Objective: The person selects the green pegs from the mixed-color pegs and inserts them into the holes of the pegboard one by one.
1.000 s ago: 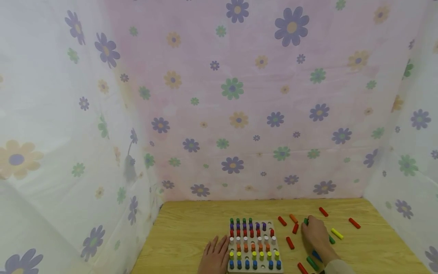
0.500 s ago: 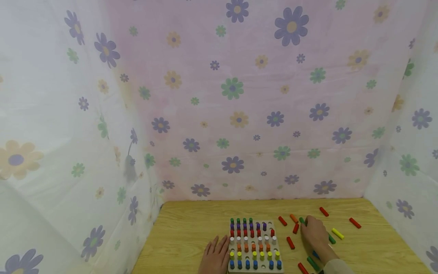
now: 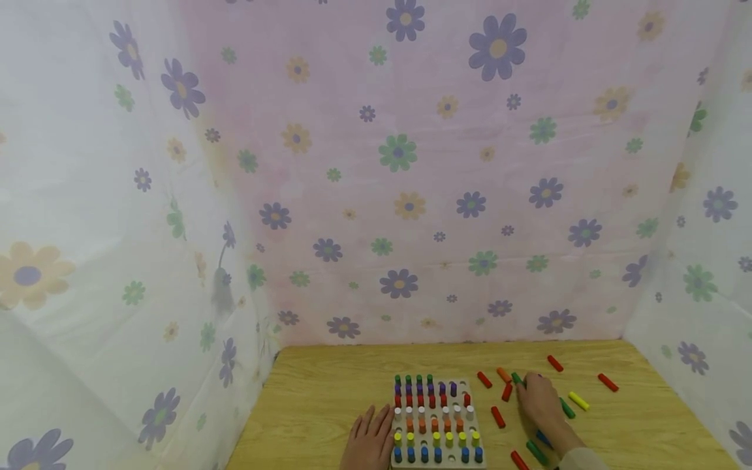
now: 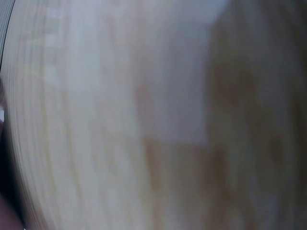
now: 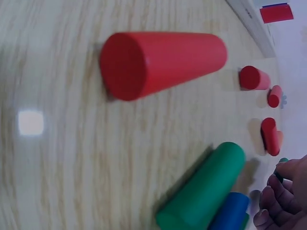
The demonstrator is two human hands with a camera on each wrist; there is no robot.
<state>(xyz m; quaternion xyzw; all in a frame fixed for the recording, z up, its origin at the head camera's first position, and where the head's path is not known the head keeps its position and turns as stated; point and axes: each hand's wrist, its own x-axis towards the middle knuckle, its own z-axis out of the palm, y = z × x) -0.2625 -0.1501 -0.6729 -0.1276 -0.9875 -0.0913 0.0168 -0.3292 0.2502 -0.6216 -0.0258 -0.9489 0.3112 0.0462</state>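
At the board's left edge lies my left hand point(image 3: 368, 440), its fingers straight and spread on the table. The pegboard point(image 3: 482, 450) carries rows of green, purple, red, white, orange, yellow and blue pegs, with some bare holes. To the right, my right hand point(image 3: 542, 403) is low over the table among loose pegs. It pinches a green peg point(image 3: 517, 378) between thumb and fingers; one end sticks out to the left. In the right wrist view the curled fingers point(image 5: 276, 203) hide most of that peg. The left wrist view is a blur of tabletop.
Loose red pegs point(image 3: 498, 416), an orange peg point(image 3: 504, 375) and a yellow peg point(image 3: 578, 401) lie around the right hand. Nearer the front are a green peg point(image 3: 537, 452) and a blue peg point(image 3: 543, 438). Flowered sheets point(image 3: 399, 215) enclose the wooden table point(image 3: 317, 405) behind and at both sides.
The green peg at my right fingertips now sticks out farther left. My right hand has barely shifted. My left hand stays where it was beside the board.
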